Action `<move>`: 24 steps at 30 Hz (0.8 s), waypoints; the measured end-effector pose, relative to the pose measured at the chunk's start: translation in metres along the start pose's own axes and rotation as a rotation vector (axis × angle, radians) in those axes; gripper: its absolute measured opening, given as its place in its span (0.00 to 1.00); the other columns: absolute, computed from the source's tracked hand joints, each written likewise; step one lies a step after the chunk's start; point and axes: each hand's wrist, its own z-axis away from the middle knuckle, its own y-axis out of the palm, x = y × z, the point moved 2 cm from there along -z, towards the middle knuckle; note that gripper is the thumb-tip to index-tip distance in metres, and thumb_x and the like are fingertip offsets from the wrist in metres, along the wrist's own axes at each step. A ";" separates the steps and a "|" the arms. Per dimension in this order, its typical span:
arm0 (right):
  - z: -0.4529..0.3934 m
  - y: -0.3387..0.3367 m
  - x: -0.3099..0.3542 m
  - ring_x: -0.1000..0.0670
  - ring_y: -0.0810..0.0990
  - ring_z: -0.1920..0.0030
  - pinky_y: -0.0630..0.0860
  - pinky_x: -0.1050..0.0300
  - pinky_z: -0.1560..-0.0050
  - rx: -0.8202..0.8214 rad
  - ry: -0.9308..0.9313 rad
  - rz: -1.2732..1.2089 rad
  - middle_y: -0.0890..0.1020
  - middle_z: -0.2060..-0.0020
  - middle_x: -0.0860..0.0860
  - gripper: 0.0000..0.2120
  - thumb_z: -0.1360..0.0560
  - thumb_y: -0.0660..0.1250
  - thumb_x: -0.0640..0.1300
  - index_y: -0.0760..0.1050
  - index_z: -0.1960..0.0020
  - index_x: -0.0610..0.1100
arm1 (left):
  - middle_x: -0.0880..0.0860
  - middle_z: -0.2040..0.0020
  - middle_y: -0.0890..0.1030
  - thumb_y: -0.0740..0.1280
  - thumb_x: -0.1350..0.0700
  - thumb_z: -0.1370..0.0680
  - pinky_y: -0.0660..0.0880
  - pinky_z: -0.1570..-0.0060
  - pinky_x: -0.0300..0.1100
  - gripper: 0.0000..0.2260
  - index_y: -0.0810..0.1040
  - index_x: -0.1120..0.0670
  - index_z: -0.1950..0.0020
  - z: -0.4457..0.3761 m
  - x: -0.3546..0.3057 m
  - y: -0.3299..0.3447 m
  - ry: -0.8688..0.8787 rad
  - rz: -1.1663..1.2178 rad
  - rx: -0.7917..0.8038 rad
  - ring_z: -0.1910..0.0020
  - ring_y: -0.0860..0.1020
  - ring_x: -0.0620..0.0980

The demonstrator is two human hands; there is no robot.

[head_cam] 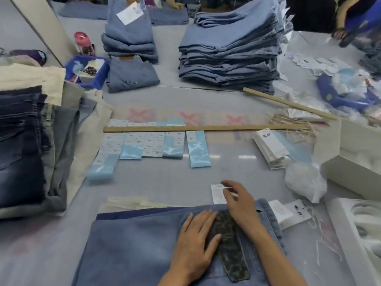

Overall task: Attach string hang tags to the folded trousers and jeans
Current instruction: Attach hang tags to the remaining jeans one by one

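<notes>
A folded pair of light blue jeans [132,244] lies at the near edge of the table, with a dark patterned strip [231,252] lying across it. My left hand [195,242] rests flat on the denim, fingers straight, touching the strip's left side. My right hand [239,201] reaches past the waistband, its fingers curved over a small white printed tag [216,194] on the table; whether it pinches the tag I cannot tell. White hang tags with strings [292,212] lie just right of the jeans.
Blue sticker strips [198,148] lie in rows under a long wooden ruler [206,127]. A fanned tag stack [270,148], twine [288,119] and white boxes [354,159] sit right. Folded jeans stacks stand at the back [228,56] and left [20,141]. A blue tray [103,68] and pink bottle [83,43] stand behind.
</notes>
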 end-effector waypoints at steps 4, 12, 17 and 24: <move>0.047 -0.066 -0.017 0.51 0.77 0.43 0.75 0.54 0.44 -0.133 0.016 0.361 0.77 0.44 0.56 0.16 0.19 0.65 0.51 0.74 0.32 0.52 | 0.42 0.23 0.69 0.52 0.37 0.16 0.56 0.23 0.46 0.26 0.67 0.47 0.21 0.004 0.004 0.012 -0.013 -0.001 -0.019 0.23 0.63 0.40; 0.155 -0.094 -0.031 0.57 0.72 0.39 0.73 0.58 0.42 0.064 0.255 0.566 0.72 0.39 0.62 0.31 0.25 0.60 0.71 0.62 0.26 0.60 | 0.42 0.24 0.69 0.53 0.40 0.16 0.55 0.22 0.47 0.25 0.68 0.46 0.22 0.004 0.007 0.017 -0.026 0.025 -0.044 0.24 0.65 0.40; 0.168 -0.106 -0.035 0.52 0.70 0.33 0.70 0.57 0.35 0.066 0.300 0.478 0.72 0.33 0.56 0.35 0.24 0.60 0.71 0.63 0.24 0.53 | 0.43 0.24 0.70 0.53 0.39 0.17 0.57 0.21 0.51 0.25 0.68 0.46 0.22 0.004 0.005 0.016 -0.052 0.011 -0.016 0.24 0.66 0.43; 0.199 -0.080 -0.010 0.50 0.75 0.50 0.77 0.54 0.45 -0.233 -0.426 0.433 0.79 0.51 0.57 0.17 0.25 0.72 0.39 0.78 0.37 0.48 | 0.36 0.28 0.71 0.65 0.40 0.19 0.68 0.27 0.45 0.21 0.65 0.32 0.28 -0.016 -0.040 -0.024 -0.258 0.502 -0.124 0.28 0.68 0.36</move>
